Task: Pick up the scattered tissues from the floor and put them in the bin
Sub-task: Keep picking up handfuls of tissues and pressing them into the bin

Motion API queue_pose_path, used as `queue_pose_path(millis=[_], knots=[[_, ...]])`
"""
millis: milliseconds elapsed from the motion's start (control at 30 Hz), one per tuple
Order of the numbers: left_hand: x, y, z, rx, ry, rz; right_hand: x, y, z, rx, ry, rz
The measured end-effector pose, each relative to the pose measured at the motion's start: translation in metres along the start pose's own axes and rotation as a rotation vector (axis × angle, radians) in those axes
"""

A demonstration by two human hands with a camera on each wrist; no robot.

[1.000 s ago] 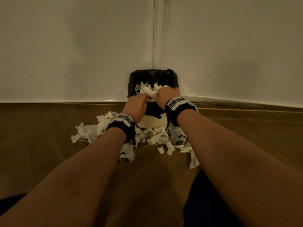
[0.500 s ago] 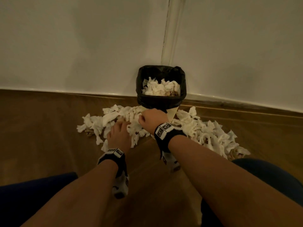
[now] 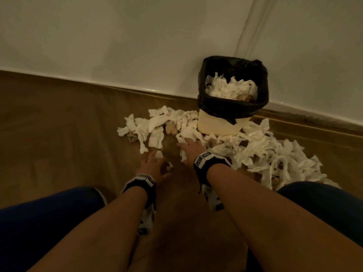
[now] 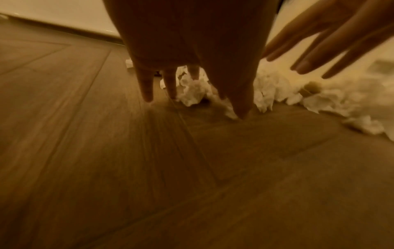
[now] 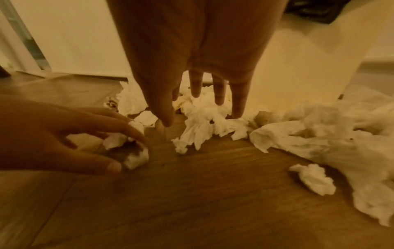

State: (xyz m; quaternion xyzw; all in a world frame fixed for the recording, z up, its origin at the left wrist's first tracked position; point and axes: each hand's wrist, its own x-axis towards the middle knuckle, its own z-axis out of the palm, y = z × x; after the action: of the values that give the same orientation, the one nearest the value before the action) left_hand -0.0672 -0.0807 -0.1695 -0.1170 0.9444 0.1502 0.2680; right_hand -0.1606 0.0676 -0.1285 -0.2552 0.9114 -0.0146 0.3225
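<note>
Crumpled white tissues (image 3: 255, 152) lie strewn over the wooden floor around a cream bin (image 3: 220, 125) with a black liner, which holds more tissues (image 3: 229, 89). My left hand (image 3: 160, 161) is down on the floor left of the pile. In the right wrist view its bent fingers and thumb (image 5: 130, 151) curl round a small tissue wad (image 5: 136, 159) that still touches the floor. My right hand (image 3: 186, 144) is spread flat, its straight fingers (image 5: 219, 96) over the tissues (image 5: 202, 121) in front of the bin. It holds nothing.
The bin stands in the corner against white walls (image 3: 117, 46) with a skirting edge. A bare strip of wooden floor (image 3: 59, 124) stretches to the left and towards me. My knees in dark trousers (image 3: 39, 222) flank both forearms, and tissues reach my right knee (image 3: 314, 197).
Both hands have come down from the bin's rim to the floor. The left one has closed round a small wad, the right has spread out. My view has swung left.
</note>
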Motion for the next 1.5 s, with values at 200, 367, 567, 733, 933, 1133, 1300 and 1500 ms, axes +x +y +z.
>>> queue_pose_path(millis=[200, 367, 567, 733, 933, 1133, 1300, 1500], knots=[[0.0, 0.002, 0.011, 0.008, -0.004, 0.032, 0.029, -0.01, 0.018, -0.026, -0.079, 0.047], [0.004, 0.001, 0.012, -0.028, -0.078, 0.019, 0.041, -0.01, 0.028, 0.012, -0.083, 0.074], [0.004, -0.002, 0.017, -0.165, -0.005, -0.03, 0.043, -0.014, 0.038, -0.041, -0.01, 0.096], [0.004, -0.01, 0.017, -0.252, 0.062, -0.093, 0.046, -0.016, 0.034, 0.012, -0.079, 0.125], [-0.003, -0.009, 0.015, -0.372, 0.148, -0.102, 0.032, -0.008, 0.022, 0.49, 0.021, 0.267], [0.005, -0.001, 0.017, -0.476, 0.157, -0.187, 0.031, 0.003, 0.009, 1.347, 0.024, 0.511], [0.011, 0.01, 0.013, -0.409, 0.123, -0.137, 0.021, 0.017, 0.001, 1.522, -0.012, 0.519], [0.009, 0.023, 0.004, -0.406, 0.113, -0.139, 0.004, 0.028, -0.006, 1.512, -0.193, 0.35]])
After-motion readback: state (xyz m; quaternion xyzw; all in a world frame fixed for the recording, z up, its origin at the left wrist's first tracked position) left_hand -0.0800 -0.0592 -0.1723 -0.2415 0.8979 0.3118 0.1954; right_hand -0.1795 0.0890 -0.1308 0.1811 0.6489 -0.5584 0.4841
